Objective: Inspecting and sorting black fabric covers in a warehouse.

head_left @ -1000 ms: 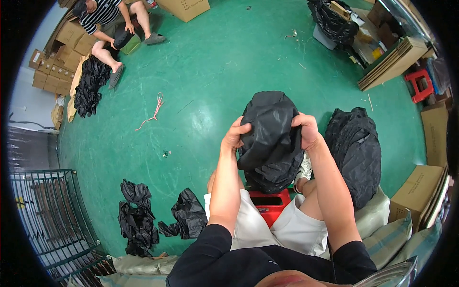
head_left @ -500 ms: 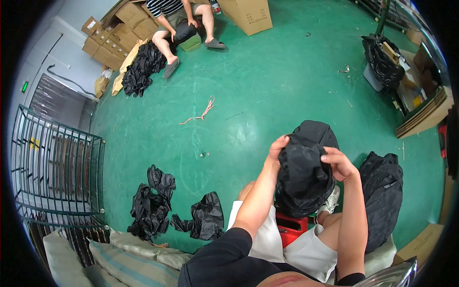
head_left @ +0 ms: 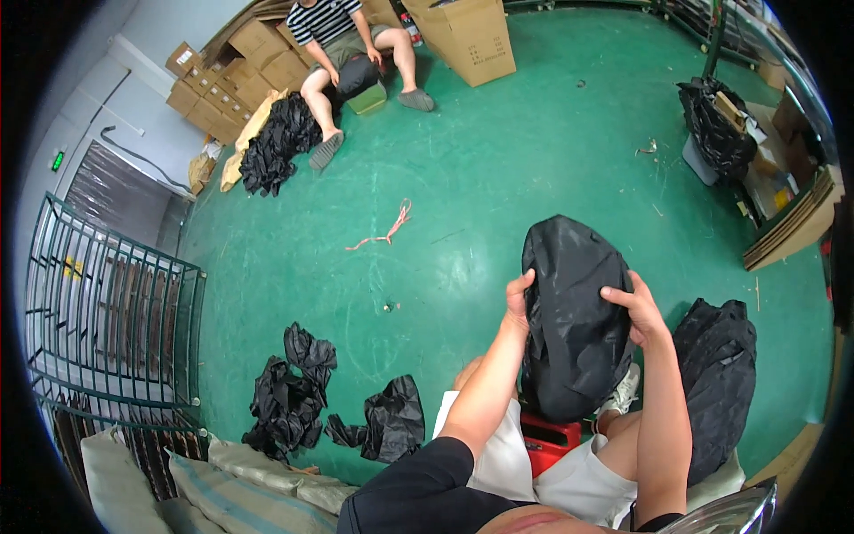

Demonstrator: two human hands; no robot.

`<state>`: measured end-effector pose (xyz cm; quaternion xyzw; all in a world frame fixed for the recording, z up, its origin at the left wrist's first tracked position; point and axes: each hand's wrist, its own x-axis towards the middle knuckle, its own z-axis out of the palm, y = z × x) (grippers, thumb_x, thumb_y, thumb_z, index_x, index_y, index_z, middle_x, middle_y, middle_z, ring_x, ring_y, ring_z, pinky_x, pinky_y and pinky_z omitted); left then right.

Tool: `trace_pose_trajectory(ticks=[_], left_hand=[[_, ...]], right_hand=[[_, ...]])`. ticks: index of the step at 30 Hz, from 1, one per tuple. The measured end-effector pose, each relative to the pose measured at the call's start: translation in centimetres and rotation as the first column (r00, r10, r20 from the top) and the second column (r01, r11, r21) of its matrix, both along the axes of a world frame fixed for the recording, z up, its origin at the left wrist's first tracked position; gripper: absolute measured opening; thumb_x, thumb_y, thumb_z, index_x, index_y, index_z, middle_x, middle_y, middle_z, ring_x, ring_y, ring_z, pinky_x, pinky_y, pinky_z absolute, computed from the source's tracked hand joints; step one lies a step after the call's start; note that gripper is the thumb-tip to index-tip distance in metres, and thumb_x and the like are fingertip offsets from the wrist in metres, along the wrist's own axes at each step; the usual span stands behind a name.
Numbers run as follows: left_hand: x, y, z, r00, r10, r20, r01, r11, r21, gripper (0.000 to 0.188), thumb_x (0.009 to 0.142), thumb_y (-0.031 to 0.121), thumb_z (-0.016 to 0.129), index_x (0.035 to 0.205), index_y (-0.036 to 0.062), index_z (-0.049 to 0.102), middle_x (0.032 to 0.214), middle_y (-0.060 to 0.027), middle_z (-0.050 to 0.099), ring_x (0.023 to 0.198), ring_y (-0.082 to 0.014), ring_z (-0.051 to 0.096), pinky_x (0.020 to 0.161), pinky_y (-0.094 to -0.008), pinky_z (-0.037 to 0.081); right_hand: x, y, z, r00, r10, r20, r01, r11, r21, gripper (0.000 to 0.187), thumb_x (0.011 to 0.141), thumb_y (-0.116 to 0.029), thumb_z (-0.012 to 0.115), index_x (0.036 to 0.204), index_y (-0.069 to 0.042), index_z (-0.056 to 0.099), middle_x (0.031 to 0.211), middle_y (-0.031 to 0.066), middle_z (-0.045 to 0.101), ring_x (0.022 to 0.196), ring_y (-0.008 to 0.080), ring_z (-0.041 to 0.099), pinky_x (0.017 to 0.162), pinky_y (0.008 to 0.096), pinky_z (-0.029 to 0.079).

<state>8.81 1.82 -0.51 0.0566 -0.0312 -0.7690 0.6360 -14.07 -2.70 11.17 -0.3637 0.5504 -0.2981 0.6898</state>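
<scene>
Between my legs I hold up a large, rounded black fabric cover (head_left: 574, 311), its smooth cloth creased along the front. What lies inside it, if anything, is hidden. My left hand (head_left: 519, 298) grips its left side, thumb up and fingers mostly behind the cloth. On the opposite side my right hand (head_left: 639, 307) presses its thumb on the front while the fingers curl around the edge. Directly below the cover, a red plastic stool or crate (head_left: 547, 440) shows in part. To the right of my leg stands a similar dark, bulging fabric bundle (head_left: 714, 383).
Crumpled black fabric pieces (head_left: 289, 392) lie on the green floor at left, with another piece (head_left: 391, 418) nearer me. A pink string (head_left: 391, 233) lies ahead. A co-worker (head_left: 334, 44) sits far off beside a cardboard box (head_left: 467, 44). Metal racks (head_left: 116, 320) line the left.
The cover's folded-over top has been drawn up, so it now stands taller and smoother. My hands have shifted to grip its two sides. The whole view has tilted slightly.
</scene>
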Motion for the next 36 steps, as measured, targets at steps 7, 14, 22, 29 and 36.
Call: trace_pose_trajectory(ticks=[7, 14, 22, 29, 36], left_hand=[[-0.7, -0.4, 0.0, 0.997, 0.026, 0.073, -0.034, 0.994, 0.103, 0.043, 0.087, 0.024, 0.068, 0.120, -0.0020, 0.062, 0.113, -0.0197, 0.069, 0.098, -0.0334, 0.069, 0.092, -0.0460, 0.054], [-0.4, -1.0, 1.1, 0.994, 0.110, -0.021, -0.108, 0.988, 0.107, 0.048, 0.092, 0.036, 0.062, 0.123, -0.0009, 0.062, 0.119, -0.0196, 0.067, 0.107, -0.0340, 0.065, 0.099, -0.0473, 0.049], [-0.3, -0.6, 1.0, 0.997, 0.066, -0.034, -0.067, 0.998, -0.009, 0.053, 0.091, 0.036, 0.061, 0.128, -0.0015, 0.058, 0.128, -0.0197, 0.062, 0.116, -0.0350, 0.060, 0.104, -0.0500, 0.045], [-0.7, -0.3, 2.4, 0.994, 0.092, -0.055, -0.095, 0.994, -0.059, 0.060, 0.088, 0.038, 0.064, 0.133, -0.0017, 0.054, 0.132, -0.0207, 0.059, 0.118, -0.0363, 0.059, 0.106, -0.0498, 0.043], [1.5, -1.1, -2.7, 0.996, 0.093, 0.014, -0.093, 0.995, -0.037, 0.052, 0.086, 0.036, 0.069, 0.124, 0.0010, 0.062, 0.132, -0.0193, 0.059, 0.118, -0.0354, 0.059, 0.104, -0.0492, 0.044]], right_hand=[[-0.8, -1.1, -0.5, 0.965, -0.116, 0.233, 0.133, 0.989, -0.060, 0.032, 0.090, -0.014, 0.065, 0.117, 0.000, 0.059, 0.107, 0.0092, 0.068, 0.096, 0.0201, 0.063, 0.087, 0.0339, 0.050], [-1.8, -1.2, 0.2, 0.887, -0.194, 0.420, 0.182, 0.981, 0.068, 0.028, 0.092, -0.022, 0.064, 0.111, -0.002, 0.064, 0.101, 0.0061, 0.069, 0.090, 0.0220, 0.065, 0.087, 0.0364, 0.051], [-3.8, -0.7, -0.3, 0.485, -0.106, 0.868, 0.076, 0.994, 0.078, 0.044, 0.099, -0.032, 0.047, 0.122, 0.003, 0.061, 0.122, 0.0195, 0.065, 0.110, 0.0346, 0.063, 0.102, 0.0468, 0.046], [-4.5, -1.1, -1.2, 0.267, -0.023, 0.963, 0.026, 1.000, 0.016, 0.053, 0.103, -0.035, 0.040, 0.139, 0.004, 0.047, 0.140, 0.0234, 0.051, 0.129, 0.0390, 0.051, 0.112, 0.0508, 0.036], [-7.0, -1.4, -2.3, 0.263, 0.045, 0.964, 0.077, 0.995, -0.068, 0.053, 0.100, -0.028, 0.046, 0.140, 0.007, 0.044, 0.141, 0.0256, 0.049, 0.127, 0.0405, 0.051, 0.111, 0.0518, 0.037]])
